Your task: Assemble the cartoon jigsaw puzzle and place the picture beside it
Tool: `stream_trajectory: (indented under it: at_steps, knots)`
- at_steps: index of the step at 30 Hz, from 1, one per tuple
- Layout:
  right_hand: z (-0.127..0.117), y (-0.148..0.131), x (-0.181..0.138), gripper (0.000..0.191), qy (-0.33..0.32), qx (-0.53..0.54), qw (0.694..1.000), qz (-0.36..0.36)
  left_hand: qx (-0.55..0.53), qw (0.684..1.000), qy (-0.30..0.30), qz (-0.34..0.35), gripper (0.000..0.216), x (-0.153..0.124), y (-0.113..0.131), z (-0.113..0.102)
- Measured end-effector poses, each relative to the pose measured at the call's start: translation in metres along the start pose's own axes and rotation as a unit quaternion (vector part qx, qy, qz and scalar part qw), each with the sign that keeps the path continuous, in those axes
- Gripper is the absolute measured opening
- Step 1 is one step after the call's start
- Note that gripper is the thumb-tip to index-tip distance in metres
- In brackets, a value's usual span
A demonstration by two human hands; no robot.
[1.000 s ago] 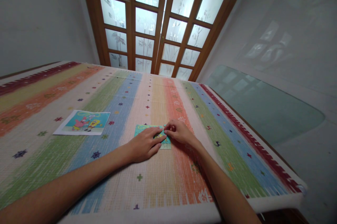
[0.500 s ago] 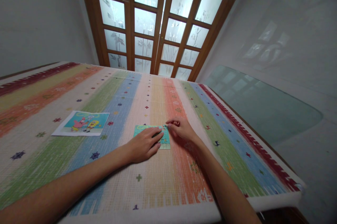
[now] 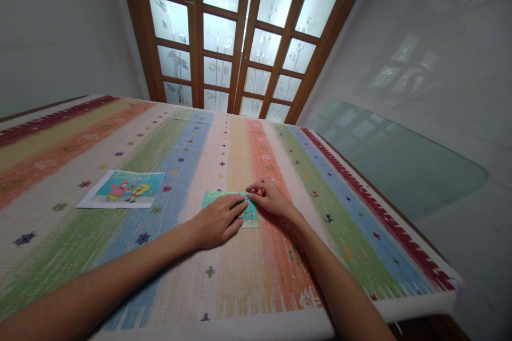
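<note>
A small teal picture card [image 3: 211, 198] lies on the striped cloth [image 3: 240, 282] in front of me. My left hand [image 3: 218, 221] rests flat on the card with fingers stretched out, covering most of it. My right hand [image 3: 272, 198] is at the card's top right corner, fingers curled and pinched together at the edge. I cannot make out what the fingertips hold, if anything. The hands nearly touch each other over the card.
A printed cartoon picture [image 3: 124, 189] on white paper lies to the left on the cloth. The table's right edge [image 3: 400, 247] runs close by. A greenish glass pane [image 3: 400, 165] leans beyond it. Wooden doors with frosted panes [image 3: 240, 42] stand behind the table.
My right hand's fingertips have shifted slightly along the card's top right corner, staying pinched. My left hand stays pressed on the card. The view has drifted a little.
</note>
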State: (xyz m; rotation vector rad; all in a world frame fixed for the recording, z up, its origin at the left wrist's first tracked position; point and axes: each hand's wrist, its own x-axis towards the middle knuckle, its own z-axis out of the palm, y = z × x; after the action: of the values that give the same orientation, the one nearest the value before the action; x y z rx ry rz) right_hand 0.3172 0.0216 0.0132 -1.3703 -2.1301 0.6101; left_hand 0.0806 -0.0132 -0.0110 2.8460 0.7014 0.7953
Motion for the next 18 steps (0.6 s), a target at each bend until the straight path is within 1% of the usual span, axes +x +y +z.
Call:
stream_trajectory:
  at_steps: [3, 6, 9, 18]
  knots:
    - [0.002, 0.000, 0.000, 0.006, 0.008, 0.008, 1.000, 0.003, -0.005, 1.000, 0.006, 0.000, 0.041, 0.000, 0.001, 0.000]
    - [0.005, 0.000, 0.001, 0.004, 0.022, 0.011, 1.000, 0.012, -0.006, 1.000, 0.011, 0.001, 0.040, 0.000, 0.001, 0.000]
    - [0.007, -0.001, 0.000, 0.002, 0.031, 0.010, 0.999, 0.006, -0.009, 1.000, 0.011, 0.001, 0.039, 0.001, 0.002, -0.003]
    - [0.011, -0.008, 0.000, 0.003, 0.053, -0.017, 0.998, 0.012, -0.014, 1.000, 0.001, -0.017, 0.037, 0.002, 0.004, -0.004]
